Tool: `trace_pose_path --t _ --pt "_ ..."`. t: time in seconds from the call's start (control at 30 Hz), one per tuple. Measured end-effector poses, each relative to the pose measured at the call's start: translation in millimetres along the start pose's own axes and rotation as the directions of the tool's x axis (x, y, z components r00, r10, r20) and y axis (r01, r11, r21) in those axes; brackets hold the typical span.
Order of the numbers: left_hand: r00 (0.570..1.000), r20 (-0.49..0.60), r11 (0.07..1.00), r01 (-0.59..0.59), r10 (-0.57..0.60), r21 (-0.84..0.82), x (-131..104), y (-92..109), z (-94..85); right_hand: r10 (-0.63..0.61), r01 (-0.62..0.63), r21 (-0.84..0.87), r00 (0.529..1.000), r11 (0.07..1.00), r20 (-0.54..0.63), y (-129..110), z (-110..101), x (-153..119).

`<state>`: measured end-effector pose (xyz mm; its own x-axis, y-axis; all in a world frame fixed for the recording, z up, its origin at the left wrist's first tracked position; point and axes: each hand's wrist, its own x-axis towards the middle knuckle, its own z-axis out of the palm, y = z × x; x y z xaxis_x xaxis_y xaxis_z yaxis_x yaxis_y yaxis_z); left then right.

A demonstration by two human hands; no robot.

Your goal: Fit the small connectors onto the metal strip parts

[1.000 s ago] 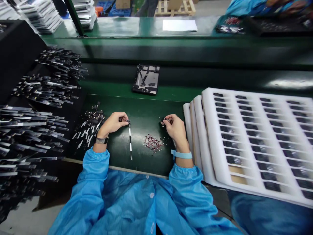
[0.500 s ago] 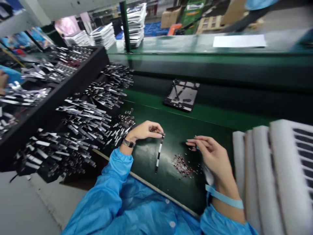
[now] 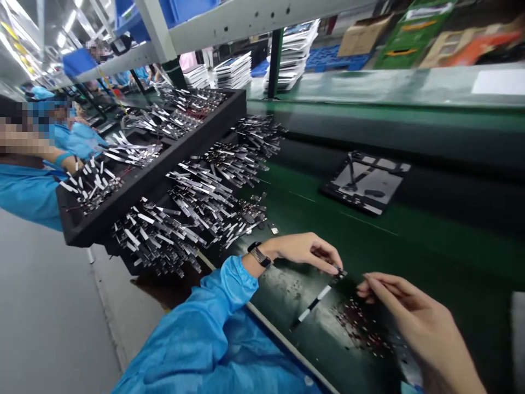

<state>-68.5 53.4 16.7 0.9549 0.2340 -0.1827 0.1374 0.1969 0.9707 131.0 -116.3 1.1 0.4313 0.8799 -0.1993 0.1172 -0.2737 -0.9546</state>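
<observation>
Over the green bench [image 3: 459, 257], the left hand [image 3: 308, 251] pinches a strip [image 3: 315, 303] — the right hand [image 3: 418, 313] curled, hold unclear.

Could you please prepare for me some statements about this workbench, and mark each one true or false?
1. The left hand pinches one end of a black-and-white strip. True.
2. Both hands hold this strip. False: the right hand is apart from it.
3. Small reddish parts lie on the green surface. True.
4. Nothing lies beyond the hands. False: a framed panel lies there.
5. More strips lie heaped beside a black tray. True.
</observation>
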Motion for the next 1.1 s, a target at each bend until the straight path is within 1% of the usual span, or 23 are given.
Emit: trace_pose_path --t 0.1,0.23,0.37,0.47,0.63,0.73,0.8,0.87,0.97,1.1 --pt "0.999 -0.013 0.999 -0.033 0.033 -0.013 1 -5 -0.7 0.017 -0.017 -0.024 1.0 1.0 0.013 -4 3 -2" --pt "0.999 -0.019 0.998 -0.028 0.027 -0.052 5 -11 -2.5 0.015 -0.014 -0.036 1.0 0.999 0.006 -5 4 -3" --pt "0.999 -0.015 0.999 -0.04 0.039 -0.034 5 -11 -0.8 0.001 0.0 -0.022 0.999 1.0 0.041 -4 3 -2" --pt "0.997 -0.055 0.999 -0.048 0.046 -0.026 5 -9 2.2 -0.029 0.03 -0.022 0.998 0.999 0.05 0 4 1" --pt "0.995 -0.099 0.993 0.017 -0.029 -0.119 4 0 8.4 -0.098 0.099 -0.012 0.992 0.995 0.078 6 9 4" --pt "0.98 -0.192 0.988 0.022 -0.051 -0.152 5 7 14.2 -0.114 0.115 -0.001 0.986 0.993 0.124 0 10 -1" --pt "0.967 -0.253 0.994 0.01 -0.036 -0.106 6 10 15.7 -0.118 0.113 0.045 0.983 0.993 0.138 -6 11 -4" --pt "0.962 -0.272 0.999 -0.002 -0.007 -0.032 10 11 13.9 -0.119 0.106 0.09 0.981 0.99 0.156 -10 13 -4" --pt "0.968 -0.249 0.999 -0.007 0.016 0.035 14 8 9.9 -0.128 0.103 0.146 0.977 0.984 0.17 -10 16 -1" --pt "0.978 -0.209 0.999 -0.008 0.018 0.045 15 6 10.5 -0.132 0.096 0.198 0.975 0.975 0.178 -5 17 0"
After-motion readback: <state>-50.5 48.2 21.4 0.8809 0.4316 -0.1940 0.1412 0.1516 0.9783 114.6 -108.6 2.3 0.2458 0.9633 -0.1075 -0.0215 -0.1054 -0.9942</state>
